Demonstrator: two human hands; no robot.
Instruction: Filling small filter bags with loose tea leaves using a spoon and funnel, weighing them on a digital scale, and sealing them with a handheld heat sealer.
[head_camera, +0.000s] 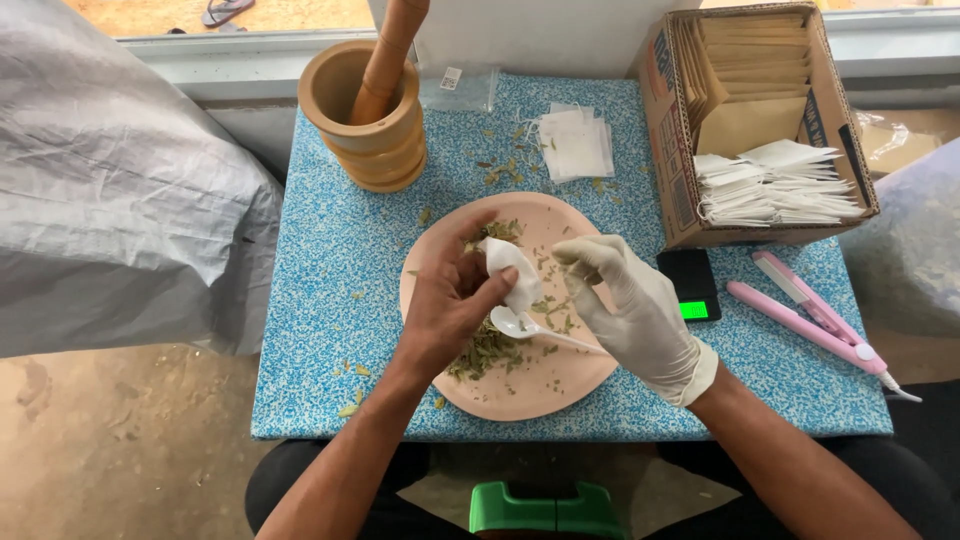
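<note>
- I am at the filling step, judging by what I hold: my bare left hand (450, 305) pinches a small white filter bag (512, 272) by its mouth, thumb and fingertips closed on the fabric, holding it just above the pink plate (590, 375).
- My gloved right hand (640, 310) has its fingers curled and pressed on the other edge of the same bag, and it seems also to hold the handle of the white plastic spoon (525, 325); I cannot tell exactly how the handle is gripped.
- The spoon's bowl lies low over the plate, just under the bag, beside the heap of crushed green-brown dried leaves (485, 350) on the plate's near-left part.
- The next move, as I judge it, calls for keeping the bag's mouth held apart and the spoon level, since loose flakes already lie scattered on the blue speckled worktop (320, 300) around the plate.
- Counts: one plate, one spoon, one bag in hand.
- Behind the plate, one small stack of empty white bags (575, 145); I cannot count its layers.
- Behind and left of the plate, one wooden mortar (370, 125) with one pestle (390, 50) standing in it.
- Right of the plate, one small black scale (690, 285) with a green lit display, and one pink sealing tool (810, 315).
- Behind and right of the plate, one cardboard box (670, 150) holding brown envelopes and white bags, too many to count.
</note>
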